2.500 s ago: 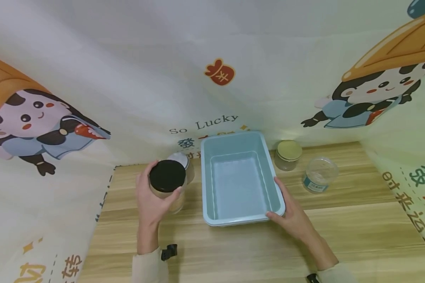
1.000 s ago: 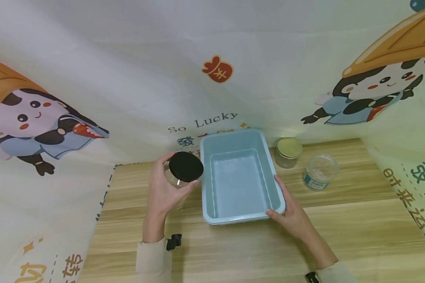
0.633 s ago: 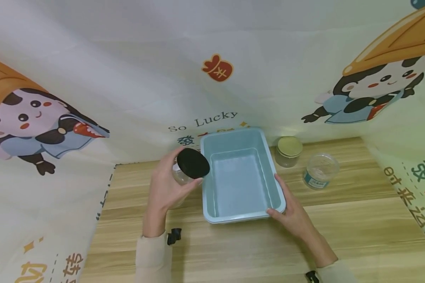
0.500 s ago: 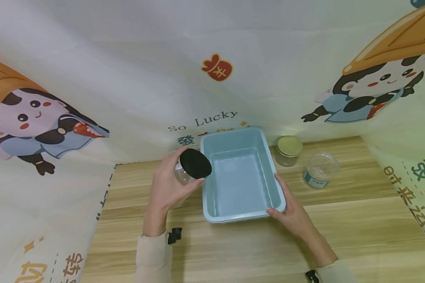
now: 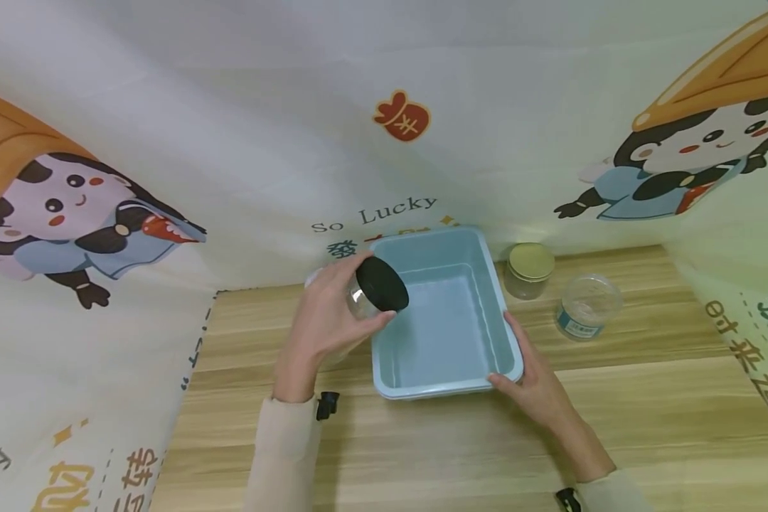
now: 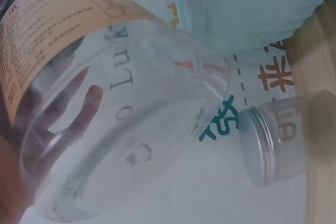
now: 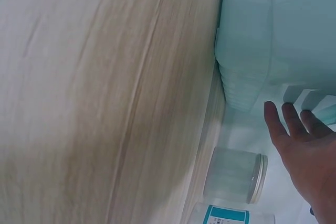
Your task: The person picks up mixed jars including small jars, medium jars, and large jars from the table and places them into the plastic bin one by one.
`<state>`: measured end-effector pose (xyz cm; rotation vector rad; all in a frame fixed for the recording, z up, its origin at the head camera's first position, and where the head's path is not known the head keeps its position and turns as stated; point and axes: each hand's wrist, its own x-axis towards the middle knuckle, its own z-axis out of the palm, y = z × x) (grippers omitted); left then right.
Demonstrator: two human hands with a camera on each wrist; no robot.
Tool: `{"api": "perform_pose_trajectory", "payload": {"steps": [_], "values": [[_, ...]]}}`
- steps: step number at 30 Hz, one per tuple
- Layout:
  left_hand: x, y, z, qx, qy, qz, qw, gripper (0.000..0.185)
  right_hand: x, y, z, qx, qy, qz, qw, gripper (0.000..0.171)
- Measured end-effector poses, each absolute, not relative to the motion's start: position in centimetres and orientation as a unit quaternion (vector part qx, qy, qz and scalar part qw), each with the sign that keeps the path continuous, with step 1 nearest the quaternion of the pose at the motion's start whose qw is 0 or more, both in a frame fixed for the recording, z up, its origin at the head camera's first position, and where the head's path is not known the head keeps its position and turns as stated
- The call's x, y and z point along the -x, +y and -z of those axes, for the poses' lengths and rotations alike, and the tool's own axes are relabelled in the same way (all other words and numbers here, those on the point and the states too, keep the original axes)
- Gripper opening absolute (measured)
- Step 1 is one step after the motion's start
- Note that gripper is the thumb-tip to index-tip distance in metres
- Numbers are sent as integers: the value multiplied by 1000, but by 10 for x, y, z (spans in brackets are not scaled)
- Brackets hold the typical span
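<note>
There are four jars and one tub [image 5: 444, 338]. At nine o'clock of the tub, the left hand [image 5: 325, 316] grips the black-lidded jar [image 5: 379, 286], which is tilted, its top overlapping the rim in the head view. The right hand [image 5: 539, 387] holds the tub's corner at four. The gold-lidded jar [image 5: 530, 272] stands at two, the blue-labelled jar [image 5: 589, 306] at three. The left hand partly blocks the silver-lidded jar [image 6: 283, 137], toward ten. Printed cloth [image 5: 262, 142] surrounds the wooden table [image 5: 422, 455].
</note>
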<state>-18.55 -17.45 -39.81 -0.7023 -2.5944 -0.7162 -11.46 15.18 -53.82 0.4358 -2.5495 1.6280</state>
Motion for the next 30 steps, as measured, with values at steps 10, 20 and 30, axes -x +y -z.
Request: {"api": "perform_pose_trajectory", "payload": {"steps": [10,20,30], "values": [[192,-164,388,260,-919,250,159,87,115,150,543,-145,-827,-541,53,101],[204,-142,372,271,-932,204,128,90,115,150,541,-148,-818,-552,72,102],[210,-115,373,294,-937,175,72,99,114,146,541,-143,-823,-545,72,100]]}}
